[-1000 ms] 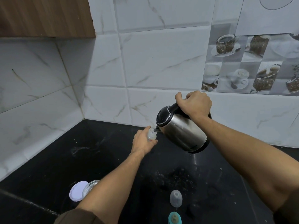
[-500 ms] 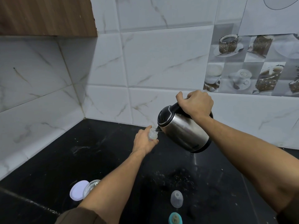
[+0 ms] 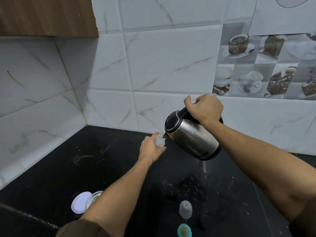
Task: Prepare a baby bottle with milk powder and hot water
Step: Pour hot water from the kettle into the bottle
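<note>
Head view catches the hot-water step: the right hand (image 3: 205,108), fingers curled round the handle, tips the kettle (image 3: 193,139) with its spout at the mouth of the bottle (image 3: 159,141), which the left hand (image 3: 151,147) grips upright at the far counter (image 3: 102,159). Next, I judge, level the kettle before overflow, then fit the near teat (image 3: 184,230).

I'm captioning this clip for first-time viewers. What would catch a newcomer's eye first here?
The steel kettle stands out, tilted at centre in the right hand, its spout at the mouth of the small baby bottle that the left hand holds. Nearer, on the black counter, stand a clear cap and a teal ring; a lilac lid lies left.
</note>
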Tool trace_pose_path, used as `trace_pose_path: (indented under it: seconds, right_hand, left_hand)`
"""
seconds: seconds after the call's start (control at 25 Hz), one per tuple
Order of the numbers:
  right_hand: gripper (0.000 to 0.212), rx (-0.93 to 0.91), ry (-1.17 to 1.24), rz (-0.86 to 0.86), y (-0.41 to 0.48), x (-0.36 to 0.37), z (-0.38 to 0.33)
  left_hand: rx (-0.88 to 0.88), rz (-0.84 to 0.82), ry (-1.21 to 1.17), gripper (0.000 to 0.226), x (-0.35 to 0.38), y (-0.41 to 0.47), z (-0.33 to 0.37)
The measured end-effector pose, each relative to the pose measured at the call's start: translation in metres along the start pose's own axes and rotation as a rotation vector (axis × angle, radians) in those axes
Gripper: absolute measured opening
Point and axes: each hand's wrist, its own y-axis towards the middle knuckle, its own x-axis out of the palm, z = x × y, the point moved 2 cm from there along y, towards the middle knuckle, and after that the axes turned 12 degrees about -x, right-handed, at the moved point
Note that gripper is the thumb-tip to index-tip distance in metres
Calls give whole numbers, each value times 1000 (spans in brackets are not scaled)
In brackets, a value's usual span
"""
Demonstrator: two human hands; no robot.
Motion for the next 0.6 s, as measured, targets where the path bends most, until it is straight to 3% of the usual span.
trace_pose_path:
  seconds: [0.6]
  right_hand:
    - [58,-11,-37,-3,2,1,4]
  left_hand:
    - [12,-1,24,82,1,-2,2]
